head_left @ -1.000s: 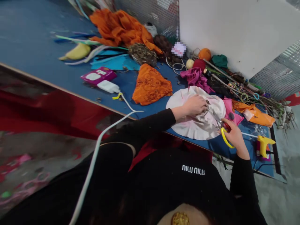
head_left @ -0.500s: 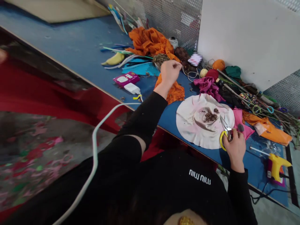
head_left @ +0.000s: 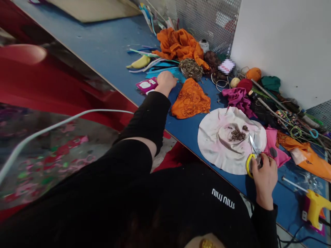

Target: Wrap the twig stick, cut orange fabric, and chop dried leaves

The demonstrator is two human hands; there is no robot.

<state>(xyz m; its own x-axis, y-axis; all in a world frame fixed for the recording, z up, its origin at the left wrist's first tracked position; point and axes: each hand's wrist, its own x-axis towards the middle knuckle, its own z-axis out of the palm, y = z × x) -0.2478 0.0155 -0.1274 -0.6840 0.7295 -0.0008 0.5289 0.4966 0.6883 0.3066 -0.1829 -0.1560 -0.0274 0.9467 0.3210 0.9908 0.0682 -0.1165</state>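
My right hand (head_left: 266,175) is closed at the handles of yellow-handled scissors (head_left: 252,151). Their blades lie over a round white cloth (head_left: 208,137) that bears a small heap of brown dried bits (head_left: 237,135). Out to the left, my left hand (head_left: 166,82) is low over the table with its fingers drawn together; whatever is in them is hidden. Close to it are a purple packet (head_left: 146,84), bright blue sheets (head_left: 155,73) and a ball of dried plant matter (head_left: 191,69). An orange patterned cloth (head_left: 191,100) lies between my two hands.
Crumpled orange fabric (head_left: 178,43) and a yellow banana-shaped piece (head_left: 139,62) lie farther back. Magenta cloth (head_left: 239,100), balls and sticks line the board. A yellow glue gun (head_left: 315,206) is at the right, beside pink cloth (head_left: 278,148). A red chair (head_left: 23,69) stands left.
My left hand has moved down and left, from above the dried ball and orange cloth to beside the purple packet. My right hand stays at the scissors. The view has shifted.
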